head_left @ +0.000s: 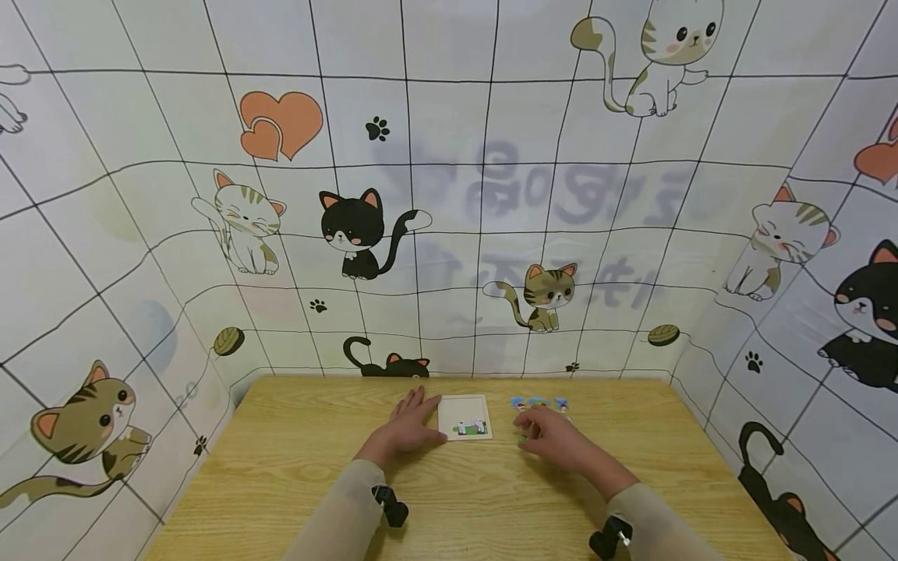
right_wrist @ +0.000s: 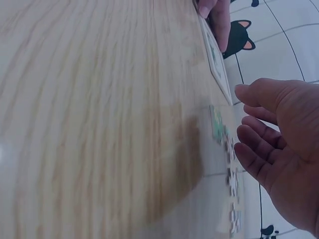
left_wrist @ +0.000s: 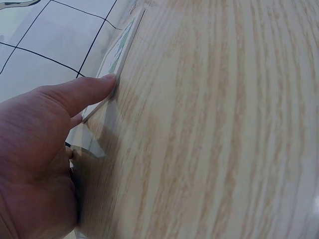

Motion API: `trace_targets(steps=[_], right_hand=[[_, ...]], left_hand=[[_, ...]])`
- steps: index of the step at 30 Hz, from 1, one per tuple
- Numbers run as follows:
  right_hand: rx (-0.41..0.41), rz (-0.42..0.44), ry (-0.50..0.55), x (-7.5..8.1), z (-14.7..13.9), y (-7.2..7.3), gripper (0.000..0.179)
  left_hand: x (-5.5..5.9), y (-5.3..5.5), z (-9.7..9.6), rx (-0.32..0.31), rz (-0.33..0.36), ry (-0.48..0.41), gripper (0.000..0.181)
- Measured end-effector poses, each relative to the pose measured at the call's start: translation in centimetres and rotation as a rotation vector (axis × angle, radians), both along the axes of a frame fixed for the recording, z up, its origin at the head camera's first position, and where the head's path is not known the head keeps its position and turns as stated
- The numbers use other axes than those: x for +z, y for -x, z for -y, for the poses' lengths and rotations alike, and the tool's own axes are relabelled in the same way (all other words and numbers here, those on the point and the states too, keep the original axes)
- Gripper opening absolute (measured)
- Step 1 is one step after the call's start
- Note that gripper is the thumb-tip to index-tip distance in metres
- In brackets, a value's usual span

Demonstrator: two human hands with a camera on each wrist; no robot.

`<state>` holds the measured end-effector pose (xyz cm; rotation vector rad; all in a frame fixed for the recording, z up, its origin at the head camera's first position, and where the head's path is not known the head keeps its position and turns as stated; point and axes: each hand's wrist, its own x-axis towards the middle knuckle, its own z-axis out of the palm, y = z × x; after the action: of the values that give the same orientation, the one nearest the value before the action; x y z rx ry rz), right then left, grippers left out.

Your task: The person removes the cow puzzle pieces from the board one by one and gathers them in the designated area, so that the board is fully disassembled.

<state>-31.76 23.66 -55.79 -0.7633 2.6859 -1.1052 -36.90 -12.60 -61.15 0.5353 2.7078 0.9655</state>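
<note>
A white puzzle tray (head_left: 456, 408) lies flat on the table, with a few joined picture pieces (head_left: 471, 427) along its lower right part. My left hand (head_left: 410, 422) rests beside the tray's left side, fingers stretched away from me. In the left wrist view its thumb (left_wrist: 94, 92) touches the tray's near edge. Above the loose puzzle pieces (head_left: 539, 402) is my right hand (head_left: 557, 438), its fingers loosely bent with nothing between them. The right wrist view shows a green puzzle piece (right_wrist: 216, 124) below its fingertips and more pieces in a line behind it. Part of the loose group is hidden by the hand.
The wooden table (head_left: 316, 460) is bounded at the back and sides by a white cloth (head_left: 449, 312) printed with cats and grid lines. A black wrist mount (head_left: 390, 506) sits on the left sleeve and another mount (head_left: 612, 538) on the right.
</note>
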Motion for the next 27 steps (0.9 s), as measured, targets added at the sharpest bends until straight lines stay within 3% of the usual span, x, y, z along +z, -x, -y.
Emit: trace_targets(steps=[11,17,27], right_hand=[[0.083,-0.082,-0.061,1.3,3.6,0.9,0.04],[0.1,-0.046,-0.107,1.6,5.3,1.5,0.043],[0.156,-0.111,-0.183,0.9,7.6,2.5,0.042]], left_hand=[[0.1,-0.1,0.0,0.002,-0.002,-0.003,0.09],[0.0,0.0,0.0,0.004,0.008,-0.004,0.09],[-0.5,0.4,0.0,-0.001,0.001,0.036,0.091]])
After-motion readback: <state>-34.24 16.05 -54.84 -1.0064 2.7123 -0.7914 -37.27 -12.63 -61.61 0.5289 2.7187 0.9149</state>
